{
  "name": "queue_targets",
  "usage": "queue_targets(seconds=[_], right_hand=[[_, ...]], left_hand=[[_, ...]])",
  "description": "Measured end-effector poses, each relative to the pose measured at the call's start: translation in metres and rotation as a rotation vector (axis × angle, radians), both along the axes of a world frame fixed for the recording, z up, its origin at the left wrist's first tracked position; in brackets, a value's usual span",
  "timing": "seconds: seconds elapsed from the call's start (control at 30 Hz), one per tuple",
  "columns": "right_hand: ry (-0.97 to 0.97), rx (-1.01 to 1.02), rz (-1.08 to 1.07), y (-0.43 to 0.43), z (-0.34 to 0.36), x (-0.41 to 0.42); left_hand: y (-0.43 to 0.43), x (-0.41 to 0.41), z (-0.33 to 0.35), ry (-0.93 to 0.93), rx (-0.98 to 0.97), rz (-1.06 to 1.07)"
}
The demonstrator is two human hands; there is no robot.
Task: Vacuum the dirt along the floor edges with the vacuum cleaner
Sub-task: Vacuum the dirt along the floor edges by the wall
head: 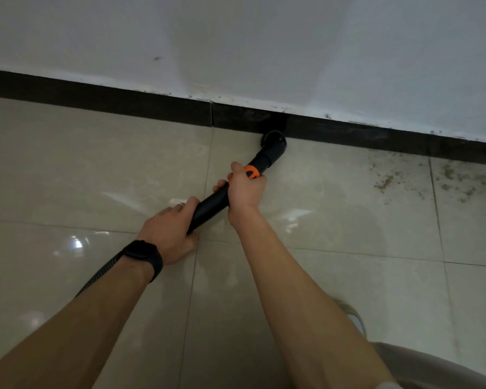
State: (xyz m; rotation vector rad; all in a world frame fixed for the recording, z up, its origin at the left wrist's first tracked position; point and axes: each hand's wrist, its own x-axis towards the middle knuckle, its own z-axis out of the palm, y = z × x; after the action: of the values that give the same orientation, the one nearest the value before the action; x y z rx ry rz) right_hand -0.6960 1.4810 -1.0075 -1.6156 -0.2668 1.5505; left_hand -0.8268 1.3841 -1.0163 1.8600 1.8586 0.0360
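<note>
Hands are gripping the vacuum tube [211, 204]: left hand [167, 234] nearer, right hand [246, 189] farther. Its brush [274, 140] is touching the dark baseboard [124, 103]. Dirt [421, 181] is lying far right; stopping short could miss it.

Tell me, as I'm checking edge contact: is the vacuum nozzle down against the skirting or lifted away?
Down: the nozzle meets the floor right at the dark skirting, no gap showing.

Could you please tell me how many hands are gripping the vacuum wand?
2: the left hand grips the vacuum wand near its hose end; the right hand grips it farther up, by the orange collar.
</note>
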Motion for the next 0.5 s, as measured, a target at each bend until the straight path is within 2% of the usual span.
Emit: queue_targets(seconds=[0.17, 0.5], right_hand=[[0.01, -0.012, -0.079, -0.02, -0.002, 0.001], [-0.087, -0.029, -0.55, -0.05, -0.007, 0.116]], left_hand=[[-0.009, -0.004, 0.004, 0.052, -0.038, -0.071], [0.019, 0.091, 0.006, 0.07, 0.005, -0.519]])
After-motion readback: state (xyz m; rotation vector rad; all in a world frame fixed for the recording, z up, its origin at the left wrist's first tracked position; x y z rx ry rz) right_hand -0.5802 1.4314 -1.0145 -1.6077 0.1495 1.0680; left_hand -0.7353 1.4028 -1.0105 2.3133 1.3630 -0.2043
